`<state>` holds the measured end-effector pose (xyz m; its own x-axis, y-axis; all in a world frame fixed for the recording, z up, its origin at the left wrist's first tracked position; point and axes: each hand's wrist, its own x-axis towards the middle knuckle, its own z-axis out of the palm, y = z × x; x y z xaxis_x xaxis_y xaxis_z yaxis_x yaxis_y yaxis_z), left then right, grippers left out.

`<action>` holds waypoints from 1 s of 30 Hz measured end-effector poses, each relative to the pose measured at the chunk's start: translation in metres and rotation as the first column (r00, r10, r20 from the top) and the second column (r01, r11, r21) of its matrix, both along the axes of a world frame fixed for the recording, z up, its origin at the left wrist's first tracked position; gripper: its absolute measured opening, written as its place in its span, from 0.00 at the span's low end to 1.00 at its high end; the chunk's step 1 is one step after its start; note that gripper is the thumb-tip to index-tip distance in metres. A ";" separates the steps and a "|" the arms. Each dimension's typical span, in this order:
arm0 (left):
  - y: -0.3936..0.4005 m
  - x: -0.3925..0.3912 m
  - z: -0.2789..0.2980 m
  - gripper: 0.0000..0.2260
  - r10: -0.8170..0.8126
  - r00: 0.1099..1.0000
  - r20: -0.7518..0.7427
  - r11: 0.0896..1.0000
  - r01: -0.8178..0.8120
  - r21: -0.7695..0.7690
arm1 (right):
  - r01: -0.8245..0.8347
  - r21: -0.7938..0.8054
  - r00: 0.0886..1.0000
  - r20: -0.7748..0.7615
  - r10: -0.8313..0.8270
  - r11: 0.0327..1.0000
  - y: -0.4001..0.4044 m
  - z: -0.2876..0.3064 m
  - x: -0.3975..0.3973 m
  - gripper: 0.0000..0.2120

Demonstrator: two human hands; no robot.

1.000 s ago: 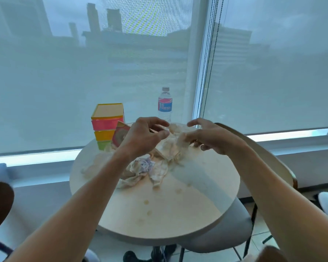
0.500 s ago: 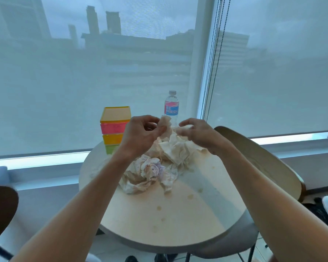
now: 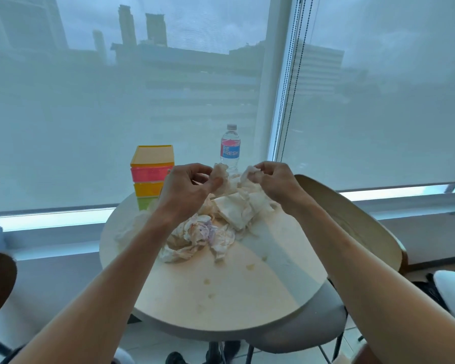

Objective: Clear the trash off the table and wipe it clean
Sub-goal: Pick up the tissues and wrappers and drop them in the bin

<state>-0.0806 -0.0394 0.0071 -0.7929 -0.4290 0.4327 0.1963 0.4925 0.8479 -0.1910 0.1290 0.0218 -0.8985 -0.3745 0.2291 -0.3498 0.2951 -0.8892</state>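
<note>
Sheer blinds over windows w/ 2 chairs nearby.

A round, pale table fills the lower middle of the frame. A heap of crumpled, stained paper lies at its centre and upper part. At its far edge, upper left, stands a stack of coloured boxes; right of it, a water bottle. Small pale spots, perhaps crumbs or spills, dot the nearer surface.

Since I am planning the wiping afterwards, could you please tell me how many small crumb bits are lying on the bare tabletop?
4 that I can make out: one crumb and another right of the crumpled paper pile, one mid-table, one nearer. More may hide under the paper.
</note>
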 end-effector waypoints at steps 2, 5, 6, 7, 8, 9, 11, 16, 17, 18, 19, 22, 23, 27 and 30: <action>0.010 0.001 0.002 0.06 -0.004 1.000 -0.007 1.000 0.004 0.007 | -0.011 -0.110 0.997 0.070 0.018 0.994 0.014 0.007 0.001 0.02; 0.029 0.000 0.006 0.07 -0.018 1.000 -0.009 1.000 0.018 0.019 | -0.034 -0.247 0.986 0.151 0.073 0.969 0.041 0.016 0.004 0.03; 0.037 0.000 0.007 0.08 -0.027 1.000 -0.012 0.999 0.028 0.021 | -0.047 -0.306 0.978 0.179 0.106 0.951 0.051 0.018 0.004 0.02; 0.044 -0.001 0.007 0.09 -0.039 0.999 -0.014 0.999 0.039 0.028 | -0.058 -0.371 0.968 0.205 0.143 0.927 0.061 0.019 0.005 0.02; 0.051 -0.001 0.007 0.10 -0.050 0.999 -0.013 0.998 0.050 0.036 | -0.064 -0.433 0.957 0.229 0.178 0.899 0.071 0.021 0.007 0.02; 0.059 -0.001 0.007 0.09 -0.059 0.998 -0.011 0.997 0.060 0.042 | -0.062 -0.482 0.946 0.251 0.205 0.874 0.083 0.021 0.008 0.02; 0.078 -0.002 0.007 0.08 -0.077 0.997 0.001 0.996 0.077 0.043 | -0.046 -0.530 0.933 0.281 0.227 0.847 0.107 0.022 0.012 0.02; 0.133 -0.004 0.003 0.05 -0.134 0.991 -0.002 0.991 0.134 0.024 | -0.002 -0.517 0.937 0.298 0.182 0.856 0.166 0.011 0.028 0.06; 0.146 -0.004 0.000 0.05 -0.147 0.989 -0.003 0.989 0.147 0.019 | 0.009 -0.516 0.937 0.304 0.173 0.857 0.180 0.006 0.031 0.07; 0.160 -0.004 -0.002 0.06 -0.163 0.987 -0.003 0.987 0.163 0.015 | 0.022 -0.517 0.936 0.311 0.164 0.855 0.193 -0.001 0.033 0.07; 0.173 -0.003 -0.003 0.08 -0.181 0.983 0.000 0.983 0.181 0.002 | 0.042 -0.515 0.936 0.319 0.147 0.856 0.206 -0.008 0.034 0.08; 0.213 0.000 -0.013 0.11 -0.218 0.976 0.030 0.975 0.219 -0.045 | 0.118 -0.475 0.928 0.365 0.073 0.872 0.242 -0.036 0.036 0.08; 0.226 0.001 -0.017 0.10 -0.215 0.976 0.043 0.975 0.217 -0.045 | 0.143 -0.445 0.923 0.383 0.044 0.884 0.255 -0.048 0.037 0.08; 0.273 0.006 -0.040 0.09 -0.231 0.968 0.101 0.971 0.236 -0.036 | 0.181 -0.283 0.899 0.436 -0.042 0.942 0.302 -0.102 0.039 0.06; 0.301 0.011 -0.062 0.09 -0.243 0.956 0.166 0.966 0.254 -0.043 | 0.197 -0.185 0.871 0.484 -0.085 0.963 0.331 -0.149 0.042 0.04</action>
<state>-0.0699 0.2620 -0.0549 -0.9315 -0.1856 0.3127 0.1850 0.4986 0.8469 -0.1486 0.4599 -0.1272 -0.9594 -0.2256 -0.1693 0.1536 0.0855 -0.9844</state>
